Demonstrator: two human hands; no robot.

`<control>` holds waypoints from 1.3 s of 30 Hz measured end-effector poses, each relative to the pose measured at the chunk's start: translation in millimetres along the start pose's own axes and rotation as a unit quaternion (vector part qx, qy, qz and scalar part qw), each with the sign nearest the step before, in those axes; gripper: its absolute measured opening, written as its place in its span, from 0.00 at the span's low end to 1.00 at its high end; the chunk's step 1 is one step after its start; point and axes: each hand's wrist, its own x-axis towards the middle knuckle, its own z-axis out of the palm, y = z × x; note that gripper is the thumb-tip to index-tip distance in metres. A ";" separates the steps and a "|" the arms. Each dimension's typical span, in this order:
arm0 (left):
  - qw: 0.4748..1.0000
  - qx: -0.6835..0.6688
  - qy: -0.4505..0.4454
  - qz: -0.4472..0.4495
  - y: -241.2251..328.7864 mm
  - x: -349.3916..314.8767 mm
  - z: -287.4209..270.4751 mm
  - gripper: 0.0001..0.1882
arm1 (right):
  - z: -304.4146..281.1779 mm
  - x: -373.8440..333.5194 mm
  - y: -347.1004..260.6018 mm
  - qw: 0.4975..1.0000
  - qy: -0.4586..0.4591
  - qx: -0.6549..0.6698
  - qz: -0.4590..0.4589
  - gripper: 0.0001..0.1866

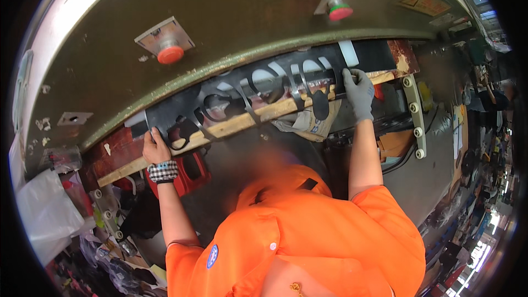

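A long black sheet (175, 108) with rounded cut-outs lies under the edge of a dark green machine panel. Narrow strips of it hang over a wooden rail (231, 126), and a rounded flap dangles near the right. At the sheet's left end, my bare left hand (156, 147), with a checkered band on the wrist, pinches its front edge. My right hand (360, 92), in a grey glove, grips the front edge towards the right end, thumb and fingers closed. White pieces (348, 54) show in the openings and beside the sheet.
Two push buttons, a red one (170, 54) and a red-and-green one (340, 12), stick out from the green panel (247, 11). White brackets with round knobs (413, 108) flank the rail. A red plastic thing (192, 175) and a printed sack (308, 124) are below.
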 end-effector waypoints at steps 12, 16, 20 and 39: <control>0.983 -0.178 -0.019 0.031 -19.8 -98.9 -44.7 0.18 | -69.9 -102.2 30.6 0.993 0.107 -0.039 0.042 0.18; 0.993 -0.084 -0.080 -0.005 -19.0 -122.7 -65.7 0.18 | -56.8 -107.4 -12.2 0.980 0.054 -0.067 -0.179 0.32; 0.988 0.031 -0.144 -0.038 -17.6 -152.9 -78.8 0.21 | -24.2 -131.2 -41.6 0.967 -0.030 -0.187 -0.170 0.47; 0.979 -0.104 -0.102 -0.141 -42.4 -268.0 -125.0 0.12 | -125.9 -62.1 104.1 0.996 0.022 0.084 0.030 0.35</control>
